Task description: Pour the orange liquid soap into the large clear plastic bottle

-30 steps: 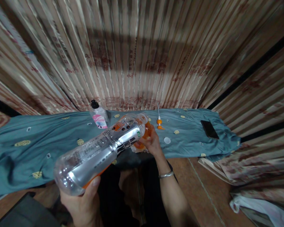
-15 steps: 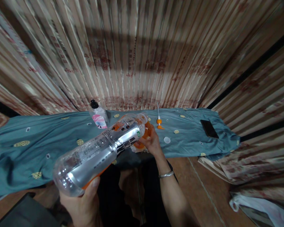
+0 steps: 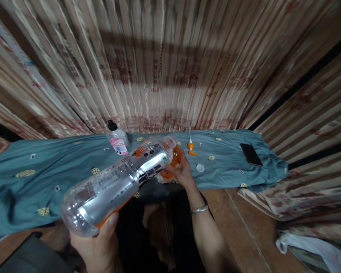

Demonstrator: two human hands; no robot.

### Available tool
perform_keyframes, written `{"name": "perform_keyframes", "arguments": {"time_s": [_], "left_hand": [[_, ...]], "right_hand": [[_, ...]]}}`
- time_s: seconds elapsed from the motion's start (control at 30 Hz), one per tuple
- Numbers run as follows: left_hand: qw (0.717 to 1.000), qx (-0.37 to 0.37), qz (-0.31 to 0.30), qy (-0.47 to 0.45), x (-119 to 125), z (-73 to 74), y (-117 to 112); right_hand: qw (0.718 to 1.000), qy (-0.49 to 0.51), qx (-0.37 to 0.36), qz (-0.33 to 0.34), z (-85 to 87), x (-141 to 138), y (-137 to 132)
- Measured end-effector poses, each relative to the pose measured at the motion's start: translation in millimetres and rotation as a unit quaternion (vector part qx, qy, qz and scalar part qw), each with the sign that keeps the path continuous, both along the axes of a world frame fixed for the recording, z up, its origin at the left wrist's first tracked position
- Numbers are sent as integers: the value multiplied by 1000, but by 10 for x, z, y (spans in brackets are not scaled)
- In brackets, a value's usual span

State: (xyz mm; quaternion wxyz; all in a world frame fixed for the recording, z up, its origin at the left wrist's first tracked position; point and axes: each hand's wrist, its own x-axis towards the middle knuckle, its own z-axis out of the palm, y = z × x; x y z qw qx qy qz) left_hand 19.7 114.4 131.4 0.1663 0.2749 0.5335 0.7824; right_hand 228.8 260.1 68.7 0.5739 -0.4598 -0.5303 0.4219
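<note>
My left hand point(image 3: 98, 246) grips the base of a large clear plastic bottle point(image 3: 116, 184) with a silver and orange label. The bottle is tilted nearly flat, its mouth pointing away from me. My right hand point(image 3: 182, 170), a bracelet on its wrist, is closed around a small orange container point(image 3: 174, 157) right at the bottle's mouth. Both are held above the near edge of a teal patterned cloth point(image 3: 45, 174).
On the cloth stand a small clear bottle with a black cap and pink label point(image 3: 117, 140), an orange pump head with a white tube point(image 3: 191, 146), a white round cap point(image 3: 200, 167) and a dark phone point(image 3: 251, 154). Striped curtains hang behind. Tiled floor lies at right.
The big bottle's base has dropped slightly lower and to the left. My right hand and the orange container have stayed in place.
</note>
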Motion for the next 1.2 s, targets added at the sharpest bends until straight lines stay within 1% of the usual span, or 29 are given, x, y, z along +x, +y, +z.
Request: {"name": "perform_keyframes", "arguments": {"time_s": [0.13, 0.37, 0.5, 0.63, 0.9, 1.07, 1.2], "left_hand": [[1000, 24, 9, 0, 4, 16, 24], [1000, 10, -3, -4, -11, -42, -23], [1000, 22, 8, 5, -18, -23, 0], [1000, 18, 15, 6, -15, 0, 24], [1000, 17, 14, 9, 11, 59, 32], [1000, 23, 17, 6, 10, 52, 26], [1000, 28, 8, 0, 12, 44, 25]], "right_hand": [[1000, -6, -3, -4, -18, 4, 7], [1000, 8, -5, 6, -24, -5, 6], [1000, 7, -1, 5, -7, -1, 6], [1000, 7, -4, -3, -5, -3, 7], [1000, 1, 1, -4, -1, 0, -9], [1000, -4, 13, -1, 21, -14, -20], [1000, -14, 12, -11, -2, -6, -8]]}}
